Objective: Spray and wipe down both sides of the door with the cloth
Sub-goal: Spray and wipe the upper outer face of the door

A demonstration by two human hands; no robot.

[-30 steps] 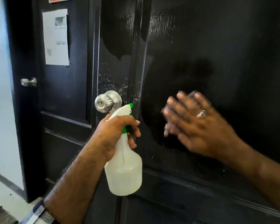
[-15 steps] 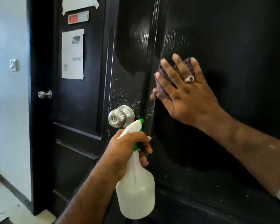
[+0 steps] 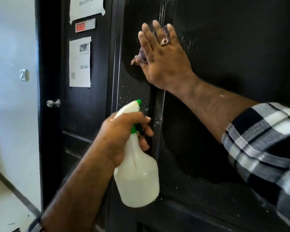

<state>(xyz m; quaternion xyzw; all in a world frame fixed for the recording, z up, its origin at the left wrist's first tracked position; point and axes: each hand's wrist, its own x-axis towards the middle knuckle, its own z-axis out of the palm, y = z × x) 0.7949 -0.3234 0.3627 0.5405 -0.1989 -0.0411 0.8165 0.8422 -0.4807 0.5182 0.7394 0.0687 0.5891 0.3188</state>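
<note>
The right hand (image 3: 164, 56) presses a purple cloth (image 3: 141, 55), flat-fingered, high on the glossy black door (image 3: 232, 47); the left hand (image 3: 122, 131) grips a white spray bottle (image 3: 137, 178). Overlapping strokes should catch the droplets below.

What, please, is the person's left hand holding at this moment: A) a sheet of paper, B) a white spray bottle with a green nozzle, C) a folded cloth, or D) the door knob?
B: the left hand grips the neck of the white spray bottle, while the right hand presses the cloth flat against the black door.
</note>
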